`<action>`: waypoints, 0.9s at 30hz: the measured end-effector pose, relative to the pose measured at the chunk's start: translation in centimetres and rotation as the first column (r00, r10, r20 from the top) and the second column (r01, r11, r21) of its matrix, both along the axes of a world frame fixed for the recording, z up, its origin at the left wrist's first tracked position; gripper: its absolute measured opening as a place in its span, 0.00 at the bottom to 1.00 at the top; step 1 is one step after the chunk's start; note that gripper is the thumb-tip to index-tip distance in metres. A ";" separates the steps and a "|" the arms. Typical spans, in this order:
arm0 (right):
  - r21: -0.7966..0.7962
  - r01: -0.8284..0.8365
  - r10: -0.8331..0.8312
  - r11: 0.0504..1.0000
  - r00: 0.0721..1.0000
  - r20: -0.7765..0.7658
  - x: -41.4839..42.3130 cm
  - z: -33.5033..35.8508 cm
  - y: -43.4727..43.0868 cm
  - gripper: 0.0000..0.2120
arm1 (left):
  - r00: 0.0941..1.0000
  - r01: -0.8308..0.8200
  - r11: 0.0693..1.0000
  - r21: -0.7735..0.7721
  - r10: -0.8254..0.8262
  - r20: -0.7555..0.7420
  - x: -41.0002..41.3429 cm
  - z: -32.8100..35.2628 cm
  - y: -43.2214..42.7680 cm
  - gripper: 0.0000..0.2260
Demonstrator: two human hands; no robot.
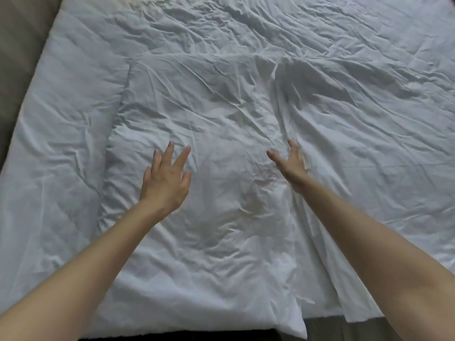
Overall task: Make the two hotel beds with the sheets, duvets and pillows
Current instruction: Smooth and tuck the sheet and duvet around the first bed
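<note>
- Here, the left hand (165, 178) lies flat on the upper white layer (209, 107), with its fingers straight, spread and gripping nothing.
- The right hand (290, 166) rests at that layer's right margin with thumb and forefinger extended. Its other fingers are hidden behind a raised fold (278, 94), and no pinch is visible.
- The step in hand is judged to be smoothing. Whether the upper layer is a duvet or a folded sheet cannot be told.
- To do it well, sweep both palms outward from the centre towards the edges, pressing lightly so that creases travel off the cloth instead of bunching.
- The raised fold probably needs lifting and relaying; pressing it flat would likely set the crease.
- The left edge of the upper layer runs slightly oblique and should be squared with the bed's side before finishing.
- The upper layer sits on a wider padded white layer (61, 143), heavily wrinkled, which covers the bed.
- Brown floor (19, 45) shows beyond the bed at upper left and along the near edge.
- No pillows are in view, so the task is judged far from complete.
</note>
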State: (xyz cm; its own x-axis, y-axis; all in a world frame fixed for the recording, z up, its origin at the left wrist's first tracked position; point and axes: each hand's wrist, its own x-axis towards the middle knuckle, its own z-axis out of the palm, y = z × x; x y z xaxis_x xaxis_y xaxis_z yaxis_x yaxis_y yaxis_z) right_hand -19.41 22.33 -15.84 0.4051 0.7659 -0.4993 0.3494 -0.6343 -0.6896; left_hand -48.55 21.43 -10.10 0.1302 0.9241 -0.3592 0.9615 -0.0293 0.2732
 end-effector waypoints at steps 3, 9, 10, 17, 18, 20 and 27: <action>-0.020 0.038 -0.039 0.999 0.997 -0.070 0.9 -2.2 2.0 0.41 | 1.000 0.016 0.999 -0.051 -0.015 0.015 0.7 -2.7 3.3 0.26; -0.161 0.091 -0.099 0.983 0.994 -0.043 0.8 -6.5 4.6 0.62 | 1.000 0.025 0.996 -0.086 -0.025 0.008 2.3 -7.5 7.6 0.25; -0.153 0.090 -0.093 0.984 0.996 -0.016 0.4 -7.0 5.0 0.63 | 1.000 0.022 0.996 -0.083 -0.023 -0.003 2.6 -8.0 7.9 0.25; -0.073 0.078 -0.093 0.994 0.970 -0.223 -5.3 -7.2 6.4 0.39 | 1.000 0.020 0.997 -0.075 -0.021 -0.016 2.8 -9.3 8.5 0.26; -0.075 0.056 -0.069 0.996 0.979 -0.193 -5.7 -7.0 6.7 0.34 | 1.000 0.021 0.997 -0.069 -0.022 -0.017 2.6 -9.2 8.5 0.26; -0.037 0.037 -0.046 0.999 0.965 -0.257 -6.1 -6.4 7.2 0.26 | 1.000 0.002 0.999 -0.051 -0.003 -0.014 2.0 -8.9 8.8 0.26; 0.019 -0.093 0.092 0.995 0.893 -0.441 -6.1 -5.2 8.3 0.16 | 0.997 -0.062 0.993 0.097 0.057 0.056 0.9 -9.1 8.5 0.26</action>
